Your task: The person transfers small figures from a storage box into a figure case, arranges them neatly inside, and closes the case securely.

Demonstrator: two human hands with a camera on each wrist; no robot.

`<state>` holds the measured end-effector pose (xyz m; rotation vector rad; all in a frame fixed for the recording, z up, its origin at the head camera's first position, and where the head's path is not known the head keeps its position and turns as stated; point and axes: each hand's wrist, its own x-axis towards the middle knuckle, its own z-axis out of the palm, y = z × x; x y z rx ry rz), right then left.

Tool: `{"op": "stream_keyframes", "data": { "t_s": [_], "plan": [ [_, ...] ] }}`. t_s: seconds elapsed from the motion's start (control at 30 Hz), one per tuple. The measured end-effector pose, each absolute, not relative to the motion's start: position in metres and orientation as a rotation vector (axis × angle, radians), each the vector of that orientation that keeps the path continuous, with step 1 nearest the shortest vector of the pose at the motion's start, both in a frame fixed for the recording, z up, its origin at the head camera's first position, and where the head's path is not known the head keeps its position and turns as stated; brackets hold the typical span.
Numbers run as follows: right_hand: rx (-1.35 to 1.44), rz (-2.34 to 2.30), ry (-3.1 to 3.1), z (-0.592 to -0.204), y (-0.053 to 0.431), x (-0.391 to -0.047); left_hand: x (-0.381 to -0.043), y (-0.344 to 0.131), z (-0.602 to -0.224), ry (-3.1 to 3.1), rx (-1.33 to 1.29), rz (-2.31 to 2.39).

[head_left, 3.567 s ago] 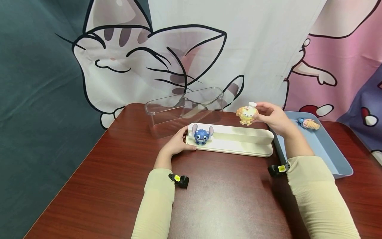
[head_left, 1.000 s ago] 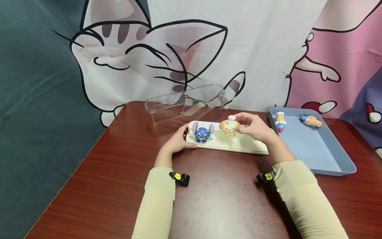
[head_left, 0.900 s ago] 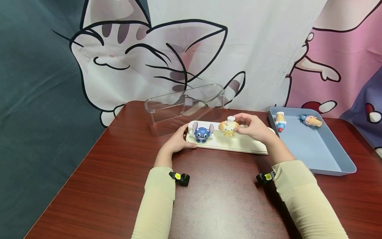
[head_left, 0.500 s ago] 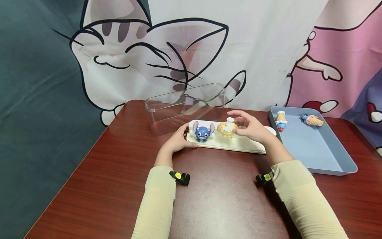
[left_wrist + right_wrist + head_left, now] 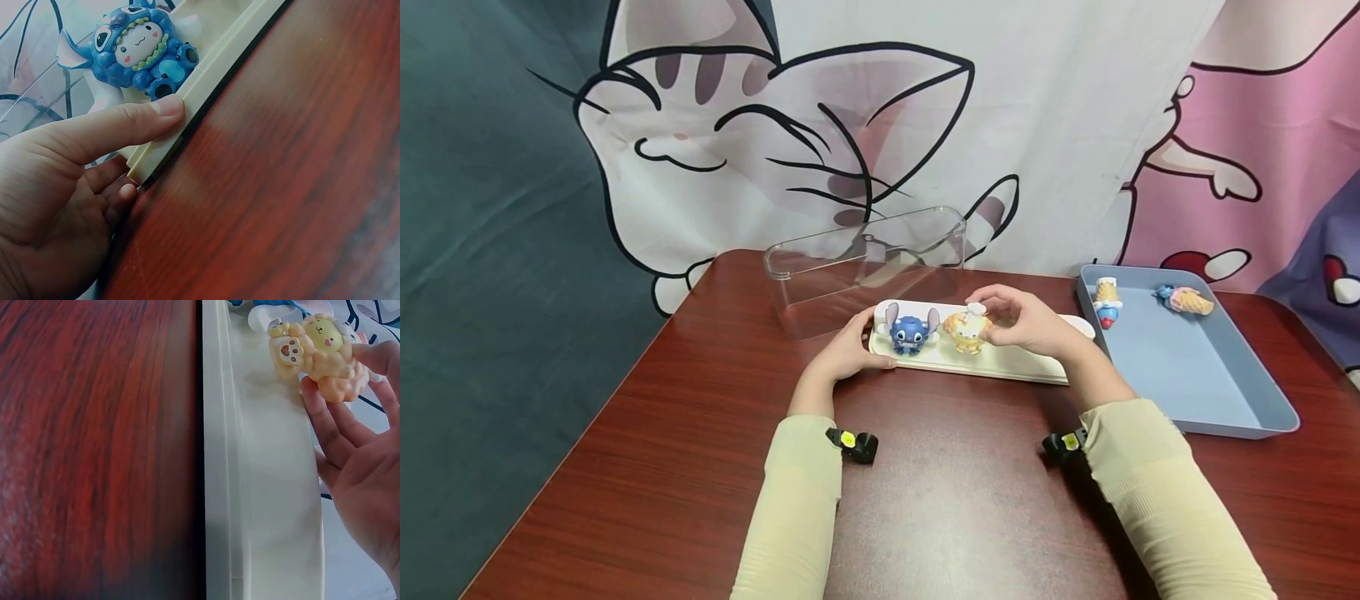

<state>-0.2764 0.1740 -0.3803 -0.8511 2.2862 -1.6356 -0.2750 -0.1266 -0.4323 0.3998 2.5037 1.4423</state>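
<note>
Near the middle of the table (image 5: 940, 483), taking the cream stand (image 5: 1011, 365) as the dial and twelve as away from the person, the right hand (image 5: 1026, 321) is reaching in from two o'clock and pinching the yellow figure (image 5: 964, 330) between thumb and fingers over the bare tread. Whether its feet are bearing on the surface, I cannot tell. The blue figure (image 5: 910, 335) is sitting just beside it, toward nine o'clock. At the nine o'clock end, the left hand (image 5: 846, 350) is gripping the stand, its thumb pressing on the front edge.

Crowding is posing the likeliest trouble: a sideways nudge could be knocking the blue figure over. Letting go while the yellow figure is leaning might be tipping it, since its bulky body is probably resting on small feet. A tug from the left hand could be unsettling both.

At three o'clock, the blue-grey tray (image 5: 1195, 367) is holding two more figures, both lying down: the cone with a red tip (image 5: 1107, 303) at its ten and the blue-topped cone (image 5: 1183, 299) at its twelve. Behind the stand, at ten, the transparent case (image 5: 808, 304) is standing apart.
</note>
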Motion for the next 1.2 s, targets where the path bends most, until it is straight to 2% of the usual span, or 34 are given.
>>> {"op": "stream_keyframes", "data": {
  "t_s": [0.7,1.2],
  "plan": [
    [-0.877,-1.479,2.415,-0.374,0.175,-0.279,-0.277,-0.127,-0.434,2.497,0.417,1.451],
    [-0.902,-1.029,2.589,-0.356,0.162,-0.280,-0.274,-0.126,-0.429,2.476,0.423,1.468]
  ]
}}
